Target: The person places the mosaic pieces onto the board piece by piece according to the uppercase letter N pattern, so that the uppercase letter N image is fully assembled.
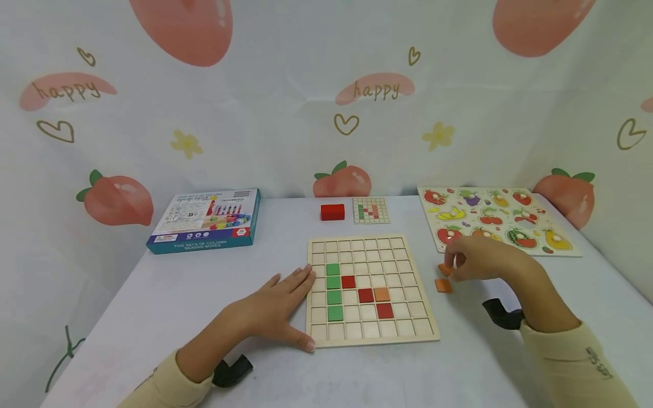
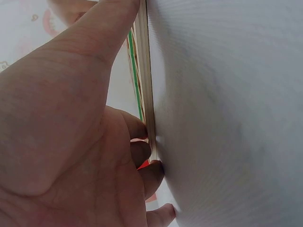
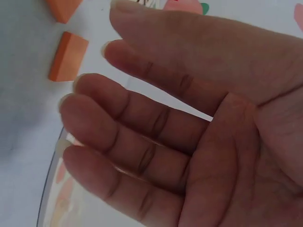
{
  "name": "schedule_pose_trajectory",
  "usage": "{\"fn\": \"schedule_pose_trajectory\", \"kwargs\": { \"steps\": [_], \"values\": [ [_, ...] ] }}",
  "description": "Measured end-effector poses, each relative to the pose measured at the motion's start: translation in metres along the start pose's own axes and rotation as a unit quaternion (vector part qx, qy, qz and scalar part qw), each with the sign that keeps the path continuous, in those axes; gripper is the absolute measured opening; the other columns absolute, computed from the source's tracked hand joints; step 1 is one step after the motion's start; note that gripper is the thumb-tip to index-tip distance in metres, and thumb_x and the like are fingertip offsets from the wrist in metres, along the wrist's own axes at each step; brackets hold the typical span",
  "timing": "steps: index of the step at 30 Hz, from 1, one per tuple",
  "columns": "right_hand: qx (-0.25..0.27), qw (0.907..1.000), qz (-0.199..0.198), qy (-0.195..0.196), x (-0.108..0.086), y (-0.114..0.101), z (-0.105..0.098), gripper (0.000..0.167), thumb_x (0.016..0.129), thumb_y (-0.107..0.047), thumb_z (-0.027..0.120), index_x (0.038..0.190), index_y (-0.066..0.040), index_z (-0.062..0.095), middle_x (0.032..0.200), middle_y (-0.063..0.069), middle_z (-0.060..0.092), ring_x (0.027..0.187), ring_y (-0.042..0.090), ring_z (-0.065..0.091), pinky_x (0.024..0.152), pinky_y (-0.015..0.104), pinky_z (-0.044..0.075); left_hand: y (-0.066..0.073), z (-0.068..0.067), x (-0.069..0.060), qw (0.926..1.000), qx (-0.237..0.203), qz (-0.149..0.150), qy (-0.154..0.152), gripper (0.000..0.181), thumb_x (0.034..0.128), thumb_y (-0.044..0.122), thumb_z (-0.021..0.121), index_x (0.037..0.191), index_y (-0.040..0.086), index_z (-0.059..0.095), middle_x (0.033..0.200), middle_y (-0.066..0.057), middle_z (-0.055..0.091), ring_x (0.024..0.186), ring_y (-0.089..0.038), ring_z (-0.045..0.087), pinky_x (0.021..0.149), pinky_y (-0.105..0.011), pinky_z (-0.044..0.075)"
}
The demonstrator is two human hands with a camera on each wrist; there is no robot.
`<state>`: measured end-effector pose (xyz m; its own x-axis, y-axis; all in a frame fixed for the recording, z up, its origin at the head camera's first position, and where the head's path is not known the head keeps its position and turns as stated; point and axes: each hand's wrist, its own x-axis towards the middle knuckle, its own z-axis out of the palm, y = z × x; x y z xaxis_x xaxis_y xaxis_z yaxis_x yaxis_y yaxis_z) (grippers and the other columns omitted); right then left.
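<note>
A pale wooden grid board (image 1: 374,343) lies flat on the table. My left hand (image 1: 272,309) spreads along its left side, fingertips and thumb touching the edge; the left wrist view shows the board's side (image 2: 149,85) against them. On the grid sit several green tiles (image 1: 334,297) in a column, three red tiles (image 1: 365,295) stepping down rightward, and one orange tile (image 1: 381,294). Right of the board, my right hand (image 1: 482,260) hovers over two loose orange tiles (image 1: 444,285). The right wrist view shows its fingers loosely bent, apart from the orange tile (image 3: 68,56), holding nothing.
Behind the board are a red block (image 1: 333,212) and a small pattern card (image 1: 370,211). A boxed bead set (image 1: 206,221) lies at the back left. A fruit puzzle board (image 1: 490,226) lies at the back right, close to my right hand. A patterned cloth hangs behind.
</note>
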<state>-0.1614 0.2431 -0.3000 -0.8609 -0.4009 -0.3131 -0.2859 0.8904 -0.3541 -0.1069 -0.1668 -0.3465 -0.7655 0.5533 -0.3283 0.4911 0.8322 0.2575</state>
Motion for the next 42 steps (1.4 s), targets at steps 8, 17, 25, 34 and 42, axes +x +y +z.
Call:
{"fn": "schedule_pose_trajectory", "kwargs": {
  "steps": [8,17,25,34,42],
  "values": [
    [0.004,0.9993,0.007,-0.036,0.005,0.001,0.009,0.021,0.08,-0.019,0.084,0.092,-0.015,0.068,0.084,-0.001,0.058,0.08,0.019,0.053,0.067,0.034,0.047,0.0,0.0,0.0,1.0,-0.003,0.003,-0.002,0.129,0.0666,0.083,0.068,0.162,0.012,0.017,0.168,-0.003,0.008,0.153,-0.023,0.005,0.119,-0.055,0.008],
    [-0.004,0.9995,-0.008,-0.03,0.012,-0.006,0.022,0.026,0.075,-0.012,0.087,0.082,-0.017,0.062,0.074,-0.002,0.055,0.071,0.016,0.051,0.063,0.033,0.043,0.0,0.0,0.0,1.0,0.001,0.002,-0.002,0.129,0.0666,0.084,0.068,0.162,0.013,0.016,0.168,-0.002,0.007,0.153,-0.022,0.004,0.119,-0.055,0.008],
    [-0.001,0.9994,-0.025,-0.024,0.014,-0.01,0.022,0.027,0.076,-0.011,0.086,0.082,-0.016,0.06,0.074,-0.003,0.054,0.071,0.015,0.051,0.062,0.032,0.043,0.001,0.0,0.0,1.0,-0.004,0.0,-0.001,0.13,0.0663,0.083,0.069,0.162,0.013,0.017,0.168,-0.002,0.008,0.153,-0.021,0.005,0.119,-0.055,0.009],
    [0.022,0.9977,-0.063,-0.009,0.015,-0.017,0.019,0.025,0.083,-0.024,0.084,0.081,-0.016,0.06,0.071,-0.004,0.054,0.067,0.013,0.051,0.059,0.029,0.044,0.001,0.0,0.0,1.0,-0.006,0.002,0.002,0.129,0.0663,0.083,0.069,0.162,0.012,0.018,0.168,-0.002,0.009,0.153,-0.022,0.006,0.119,-0.056,0.009],
    [0.03,0.9972,-0.069,0.003,0.018,-0.02,0.018,0.022,0.085,-0.019,0.082,0.081,-0.016,0.061,0.072,-0.005,0.056,0.068,0.013,0.052,0.06,0.029,0.046,-0.001,0.001,0.001,1.0,-0.002,0.003,0.001,0.129,0.0663,0.083,0.068,0.162,0.013,0.017,0.168,-0.002,0.008,0.153,-0.022,0.005,0.119,-0.055,0.009]
  ]
}}
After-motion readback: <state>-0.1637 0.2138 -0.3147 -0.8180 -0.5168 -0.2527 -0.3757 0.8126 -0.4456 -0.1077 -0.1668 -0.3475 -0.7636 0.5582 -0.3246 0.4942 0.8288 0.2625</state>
